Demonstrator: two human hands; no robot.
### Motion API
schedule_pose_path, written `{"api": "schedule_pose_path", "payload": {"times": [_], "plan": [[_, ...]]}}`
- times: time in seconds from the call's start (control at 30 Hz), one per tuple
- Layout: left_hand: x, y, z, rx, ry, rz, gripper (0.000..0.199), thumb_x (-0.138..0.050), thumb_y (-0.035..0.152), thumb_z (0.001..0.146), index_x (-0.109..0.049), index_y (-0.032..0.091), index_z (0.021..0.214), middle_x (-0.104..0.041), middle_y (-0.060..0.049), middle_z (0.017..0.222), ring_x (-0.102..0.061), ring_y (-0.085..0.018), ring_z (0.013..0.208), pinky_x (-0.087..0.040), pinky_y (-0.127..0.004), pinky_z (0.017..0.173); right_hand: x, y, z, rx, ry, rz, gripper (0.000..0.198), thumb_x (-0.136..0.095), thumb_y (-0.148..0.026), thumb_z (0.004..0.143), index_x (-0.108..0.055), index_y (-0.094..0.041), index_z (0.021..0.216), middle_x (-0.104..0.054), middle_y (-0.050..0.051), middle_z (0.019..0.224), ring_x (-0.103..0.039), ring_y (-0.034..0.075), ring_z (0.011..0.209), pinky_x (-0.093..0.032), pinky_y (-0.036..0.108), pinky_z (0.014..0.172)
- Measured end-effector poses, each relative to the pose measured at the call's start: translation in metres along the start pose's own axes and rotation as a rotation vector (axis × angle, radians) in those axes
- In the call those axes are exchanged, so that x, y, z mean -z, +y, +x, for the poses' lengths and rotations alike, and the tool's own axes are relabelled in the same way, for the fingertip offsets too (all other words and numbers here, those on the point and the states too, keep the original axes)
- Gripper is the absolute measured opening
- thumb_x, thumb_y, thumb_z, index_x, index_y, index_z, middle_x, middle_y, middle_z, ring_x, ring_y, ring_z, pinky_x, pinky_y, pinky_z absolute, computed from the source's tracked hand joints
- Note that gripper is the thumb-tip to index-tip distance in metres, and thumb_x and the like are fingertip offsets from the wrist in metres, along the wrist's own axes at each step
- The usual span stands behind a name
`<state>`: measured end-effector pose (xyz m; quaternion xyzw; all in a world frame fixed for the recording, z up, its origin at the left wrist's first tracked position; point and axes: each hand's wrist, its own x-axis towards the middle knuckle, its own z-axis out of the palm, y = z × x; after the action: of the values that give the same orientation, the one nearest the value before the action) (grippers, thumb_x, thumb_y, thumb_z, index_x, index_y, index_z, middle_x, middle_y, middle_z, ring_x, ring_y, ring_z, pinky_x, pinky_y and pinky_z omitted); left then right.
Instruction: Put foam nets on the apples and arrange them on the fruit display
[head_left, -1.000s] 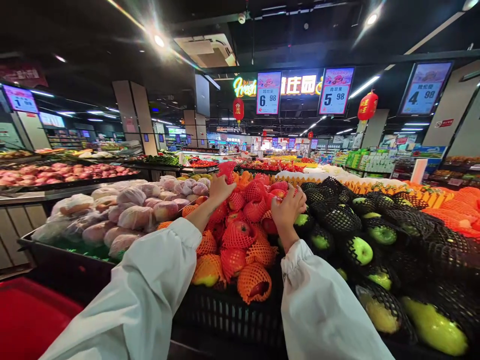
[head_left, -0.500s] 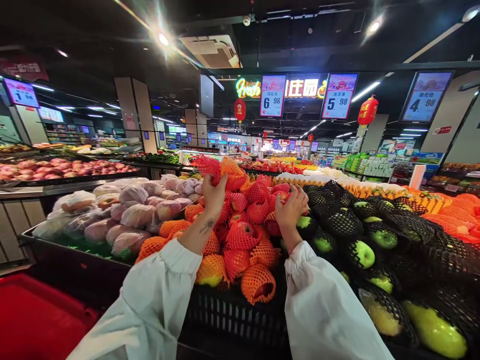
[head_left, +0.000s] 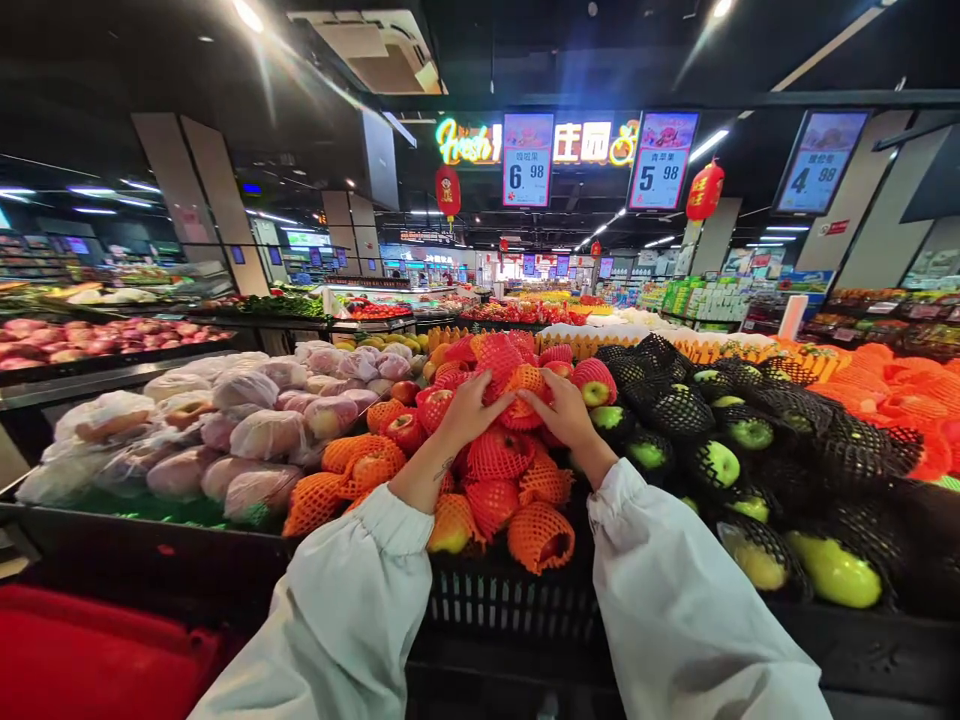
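Both hands meet over the middle of a pile of red apples in foam nets. My left hand [head_left: 471,410] curls round the left side of an apple in an orange foam net [head_left: 523,383], and my right hand [head_left: 564,407] grips its right side, the two thumbs nearly meeting in front. A pinkish-red net [head_left: 496,352] shows just behind the left fingers; whether it is touched I cannot tell. Below the hands lie more netted apples [head_left: 504,455]. An apple in a red net [head_left: 595,383] rests to the right of my right hand.
Bagged pale pink fruit [head_left: 266,433] fills the left of the stand. Green apples in black nets [head_left: 721,464] lie on the right. A black slatted crate wall [head_left: 510,605] runs along the front, with a red bin-like object [head_left: 97,650] at lower left. Price screens [head_left: 527,160] hang above.
My left hand, which held netted fruit raised at the back left, has come down and right to the pile's middle. My right hand has moved left to meet it. The view has turned slightly.
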<state>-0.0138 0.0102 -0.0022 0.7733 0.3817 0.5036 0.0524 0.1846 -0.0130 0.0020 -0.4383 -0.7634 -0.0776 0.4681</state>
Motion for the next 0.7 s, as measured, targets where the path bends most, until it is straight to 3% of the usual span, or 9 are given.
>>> {"api": "schedule_pose_path", "payload": {"times": [0.1, 0.2, 0.4, 0.57, 0.7], "plan": [[0.0, -0.003, -0.001, 0.012, -0.031, -0.018, 0.026, -0.068, 0.045, 0.089, -0.059, 0.021, 0.088, -0.071, -0.006, 0.093, -0.065, -0.024, 0.088, -0.05, -0.035, 0.083, 0.001, 0.003, 0.0, -0.084, 0.075, 0.022, 0.03, -0.06, -0.035, 0.096, -0.068, -0.018, 0.12, -0.077, 0.011, 0.121, -0.07, 0.027, 0.111, -0.053, 0.04, 0.099], [0.001, -0.001, 0.0, 0.064, -0.058, -0.03, 0.025, -0.068, 0.045, 0.09, -0.062, 0.021, 0.085, -0.07, -0.003, 0.085, -0.064, -0.022, 0.081, -0.047, -0.033, 0.078, 0.001, 0.004, 0.0, -0.163, 0.151, 0.059, 0.03, -0.058, -0.031, 0.094, -0.068, -0.018, 0.119, -0.078, 0.01, 0.116, -0.072, 0.025, 0.099, -0.055, 0.037, 0.09], [0.003, 0.002, 0.003, 0.209, 0.064, -0.057, 0.027, -0.065, 0.047, 0.089, -0.064, 0.022, 0.078, -0.072, -0.003, 0.081, -0.065, -0.022, 0.078, -0.045, -0.033, 0.076, 0.001, 0.007, 0.0, -0.266, 0.303, 0.057, 0.033, -0.056, -0.038, 0.094, -0.069, -0.015, 0.115, -0.078, 0.01, 0.101, -0.067, 0.023, 0.08, -0.053, 0.035, 0.08], [0.009, -0.001, 0.005, 0.301, 0.187, -0.031, 0.026, -0.06, 0.041, 0.087, -0.055, 0.024, 0.069, -0.063, -0.001, 0.07, -0.058, -0.02, 0.071, -0.041, -0.031, 0.071, 0.006, 0.013, 0.0, -0.377, 0.555, 0.02, 0.031, -0.047, -0.035, 0.097, -0.061, -0.016, 0.116, -0.072, 0.012, 0.109, -0.065, 0.023, 0.091, -0.053, 0.037, 0.089], [0.012, -0.001, 0.005, 0.32, 0.197, -0.003, 0.035, -0.06, 0.041, 0.086, -0.042, 0.024, 0.061, -0.049, 0.002, 0.06, -0.049, -0.018, 0.064, -0.034, -0.031, 0.064, 0.012, 0.019, 0.001, -0.421, 0.761, -0.11, 0.027, -0.045, -0.025, 0.094, -0.052, -0.016, 0.118, -0.063, 0.015, 0.117, -0.061, 0.024, 0.105, -0.05, 0.039, 0.099]]}}
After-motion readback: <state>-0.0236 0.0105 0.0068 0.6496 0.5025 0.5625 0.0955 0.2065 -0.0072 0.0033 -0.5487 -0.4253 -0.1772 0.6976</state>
